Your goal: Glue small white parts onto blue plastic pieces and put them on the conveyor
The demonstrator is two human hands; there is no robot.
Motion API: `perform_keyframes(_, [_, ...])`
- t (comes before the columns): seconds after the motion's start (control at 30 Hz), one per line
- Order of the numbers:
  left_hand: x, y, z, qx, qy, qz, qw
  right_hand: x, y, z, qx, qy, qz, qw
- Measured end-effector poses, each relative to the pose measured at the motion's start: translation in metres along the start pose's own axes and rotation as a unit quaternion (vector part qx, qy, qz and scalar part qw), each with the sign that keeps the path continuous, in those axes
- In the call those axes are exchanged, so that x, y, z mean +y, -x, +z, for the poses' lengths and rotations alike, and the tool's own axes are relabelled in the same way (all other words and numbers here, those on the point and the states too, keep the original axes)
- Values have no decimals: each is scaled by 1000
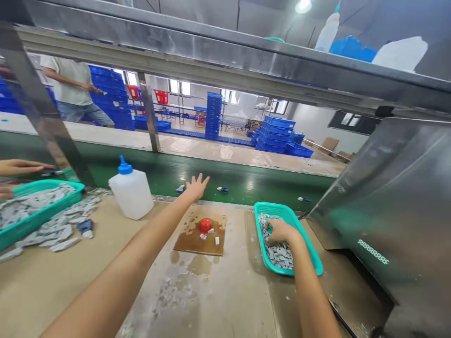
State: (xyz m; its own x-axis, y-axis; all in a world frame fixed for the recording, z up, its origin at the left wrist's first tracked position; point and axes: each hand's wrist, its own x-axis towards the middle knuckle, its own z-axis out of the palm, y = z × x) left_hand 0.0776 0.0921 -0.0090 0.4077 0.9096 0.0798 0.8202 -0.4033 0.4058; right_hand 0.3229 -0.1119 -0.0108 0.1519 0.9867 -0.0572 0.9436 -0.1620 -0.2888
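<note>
My left hand (196, 188) stretches out over the near edge of the green conveyor belt (169, 171), its fingers spread and nothing in them. Close beside it on the belt lies a small dark-blue and white piece (181, 189); another such piece (222, 189) is to its right. My right hand (280, 232) is down in a turquoise basket (312, 253) of small grey-white pieces (280, 256). Its fingers are curled among them, and what they pinch is hidden. Between my arms, a red dome-shaped object (205, 225) and a few small white pieces (217, 241) sit on a wet brown board (197, 245).
A white squeeze bottle (132, 195) with a blue cap stands left. Beyond it are loose grey pieces (66, 232), another turquoise basket (42, 209) and a co-worker's hands (26, 166). A metal housing (394, 202) borders the right; a metal shelf (225, 44) crosses overhead.
</note>
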Motion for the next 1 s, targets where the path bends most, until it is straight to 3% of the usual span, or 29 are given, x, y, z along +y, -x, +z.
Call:
perform_keyframes(0.17, [37, -16, 32, -61, -16, 90, 994, -8, -3, 2, -58, -33, 48, 997])
perform_keyframes(0.37, [30, -12, 22, -41, 63, 61, 995, -7, 2, -7, -40, -66, 67, 995])
perform_keyframes(0.47, [19, 10, 8, -14, 158, 35, 987, -2, 4, -14, -20, -73, 73, 994])
perform_keyframes(0.6, [12, 68, -8, 14, 293, -20, 956, -7, 9, -26, 23, -82, 62, 994])
perform_keyframes(0.67, [14, 102, -13, -2, 380, -34, 924, -26, 12, -29, 67, -126, 19, 990])
perform_keyframes(0.73, [19, 132, -18, -79, 534, -44, 841, -60, 18, -26, 131, -215, -74, 965])
perform_keyframes(0.8, [25, 154, -21, -153, 597, -40, 787, -100, 28, -16, 185, -242, -197, 932])
perform_keyframes(0.9, [29, 170, -27, -207, 599, -36, 773, -150, 45, 1, 232, -173, -358, 888])
perform_keyframes(1.0, [26, 172, -32, -190, 603, -13, 775, -168, 53, 13, 268, -152, -395, 866])
